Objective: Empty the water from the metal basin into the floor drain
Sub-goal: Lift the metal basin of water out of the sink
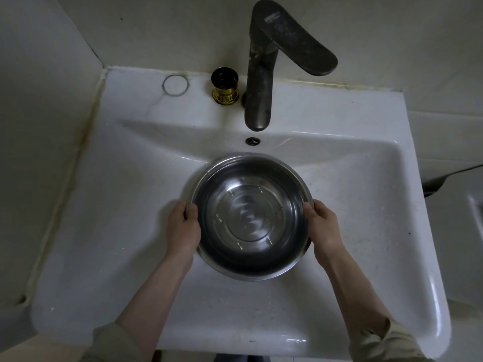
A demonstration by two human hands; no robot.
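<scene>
Over the bowl of the white sink [366,231], below the dark faucet [257,82], the metal basin [252,218] is being held level by 2 bare hands. The left hand [184,231] is clamping the rim at about 9 o'clock and the right hand [324,228] at about 3 o'clock, thumbs hooking over the lip and fingers passing underneath, out of sight. Ripples are showing on a shallow layer of water inside; whether the base is resting on the sink cannot be told. The basin is rigid, thin-walled steel, probably light itself, with most of the load coming from water that will be shifting as it moves. The rim is likely wet and slick, so opposed grips across the diameter are suiting it best. The floor drain is lying outside the view. A small brass cup [224,86] is standing at 11 o'clock from the basin.
</scene>
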